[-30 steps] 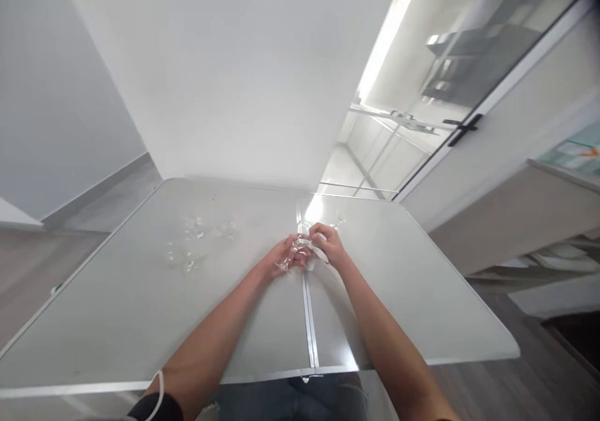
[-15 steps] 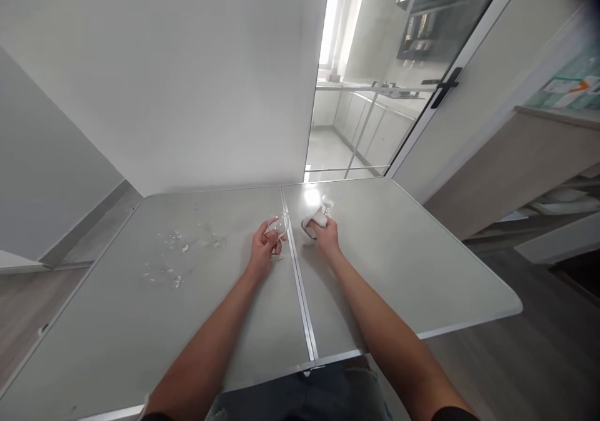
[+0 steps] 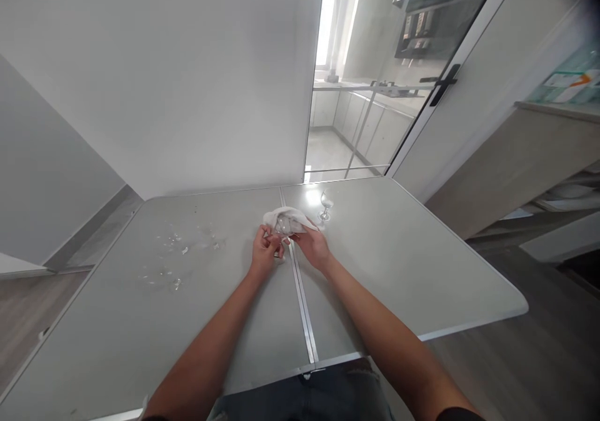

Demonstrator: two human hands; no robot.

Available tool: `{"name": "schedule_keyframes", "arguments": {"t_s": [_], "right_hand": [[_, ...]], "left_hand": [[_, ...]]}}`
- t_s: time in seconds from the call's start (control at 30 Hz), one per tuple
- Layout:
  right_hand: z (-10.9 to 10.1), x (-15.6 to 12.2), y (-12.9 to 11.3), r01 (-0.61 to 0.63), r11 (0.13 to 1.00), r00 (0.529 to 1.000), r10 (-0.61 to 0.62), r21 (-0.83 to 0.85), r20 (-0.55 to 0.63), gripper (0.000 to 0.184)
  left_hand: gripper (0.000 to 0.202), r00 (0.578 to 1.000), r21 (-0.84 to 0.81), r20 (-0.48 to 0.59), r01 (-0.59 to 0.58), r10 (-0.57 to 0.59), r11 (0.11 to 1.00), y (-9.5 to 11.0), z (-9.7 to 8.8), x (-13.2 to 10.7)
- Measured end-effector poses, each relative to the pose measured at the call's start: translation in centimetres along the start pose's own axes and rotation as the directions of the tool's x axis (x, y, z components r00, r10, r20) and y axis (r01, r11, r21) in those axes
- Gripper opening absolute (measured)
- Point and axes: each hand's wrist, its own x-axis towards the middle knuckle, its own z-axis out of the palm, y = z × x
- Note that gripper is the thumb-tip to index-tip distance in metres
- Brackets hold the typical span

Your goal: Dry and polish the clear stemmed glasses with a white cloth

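Observation:
My left hand [image 3: 265, 250] is closed around the lower part of a clear stemmed glass [image 3: 283, 225], near the table's centre seam. A white cloth [image 3: 295, 213] is draped behind and around the bowl of that glass. Gripping the cloth from the right is my right hand [image 3: 313, 246], its fingers partly hidden by the fabric. Just beyond it, another stemmed glass [image 3: 324, 207] stands upright on the right half of the table. Several more clear glasses [image 3: 177, 243] are on the left half, their outlines hard to make out.
The pale folding table [image 3: 394, 252] has a metal seam [image 3: 302, 302] down its middle. A white wall [image 3: 210, 84] rises behind it. A glass door with a black handle [image 3: 444, 85] is at the back right, and shelves [image 3: 553, 152] stand on the right.
My right hand has moved left with the cloth, bringing it against the glass in my left hand. The glass standing on the right is now uncovered to view.

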Motion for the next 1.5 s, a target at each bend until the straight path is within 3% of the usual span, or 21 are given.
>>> {"name": "schedule_keyframes", "arguments": {"t_s": [0.1,0.2,0.27,0.3,0.37,0.43,0.53,0.63,0.73,0.83,0.93,1.03,1.17,1.23,1.4,1.5], "right_hand": [[-0.3,-0.5,-0.2,0.145,0.959,0.989,-0.137,-0.242,0.049,0.026],[-0.9,-0.8,-0.7,0.292,0.787,0.955,-0.207,-0.543,0.212,0.027],[-1.2,-0.8,-1.1,0.359,0.706,0.93,-0.218,-0.61,0.295,0.032],[-1.3,-0.7,-1.2,0.367,0.707,0.926,-0.22,-0.604,0.306,0.034],[-1.4,-0.5,-1.3,0.322,0.775,0.944,-0.218,-0.543,0.249,0.035],[-1.3,-0.3,-1.3,0.242,0.853,0.97,-0.214,-0.463,0.113,0.032],[-1.3,-0.1,-1.3,0.207,0.857,0.97,-0.241,-0.471,-0.013,0.036],[-1.7,-0.2,-1.5,0.312,0.698,0.929,-0.367,-0.645,0.052,0.02],[-2.2,-0.4,-1.8,0.436,0.515,0.874,-0.438,-0.738,0.211,0.01],[-2.4,-0.5,-2.2,0.498,0.429,0.855,-0.384,-0.753,0.347,0.021],[-2.3,-0.4,-2.8,0.492,0.382,0.863,-0.332,-0.782,0.381,0.032],[-2.2,-0.3,-3.6,0.454,0.394,0.889,-0.255,-0.799,0.379,0.035],[-2.3,-0.4,-4.7,0.362,0.573,0.926,-0.131,-0.735,0.354,0.031],[-2.4,-0.5,-5.1,0.337,0.619,0.927,-0.085,-0.71,0.366,0.03],[-2.7,-0.5,-4.9,0.388,0.527,0.903,-0.056,-0.756,0.425,0.033],[-2.7,-0.4,-4.5,0.388,0.472,0.911,-0.064,-0.792,0.408,0.036]], "left_hand": [[0.047,0.996,0.005,-0.093,0.003,-0.002,1.0,0.1,-0.1,0.1],[0.049,0.995,0.044,-0.102,-0.005,0.009,0.999,0.1,0.0,0.1],[0.049,0.996,0.062,-0.086,-0.019,0.024,0.998,0.1,0.1,0.0],[0.049,0.996,0.069,-0.081,-0.023,0.028,0.997,0.1,0.2,0.0],[0.05,0.998,0.083,-0.054,-0.021,0.025,0.996,0.0,0.2,-0.1],[0.05,1.0,0.098,0.001,-0.009,0.009,0.995,-0.1,0.3,-0.1],[0.048,0.998,0.121,0.066,-0.002,-0.006,0.993,-0.1,0.3,-0.1],[0.049,0.999,0.154,0.046,-0.004,-0.003,0.988,0.0,0.4,-0.2],[0.049,0.999,0.198,0.038,0.012,-0.019,0.98,0.2,0.7,-0.5],[0.045,1.0,0.265,0.008,0.014,-0.017,0.964,0.5,1.0,-0.9],[0.043,0.998,0.319,-0.055,0.002,0.017,0.948,0.6,1.1,-1.1],[0.04,0.996,0.392,-0.075,-0.007,0.039,0.92,0.5,1.0,-1.2],[0.036,0.994,0.5,-0.035,-0.069,0.1,0.863,0.4,0.9,-1.4],[0.035,0.991,0.542,-0.006,-0.112,0.137,0.833,0.4,0.8,-1.5],[0.034,0.987,0.607,0.057,-0.155,0.152,0.779,0.1,0.5,-1.6],[0.038,0.994,0.543,0.033,-0.108,0.107,0.833,0.2,0.4,-1.4]]}}
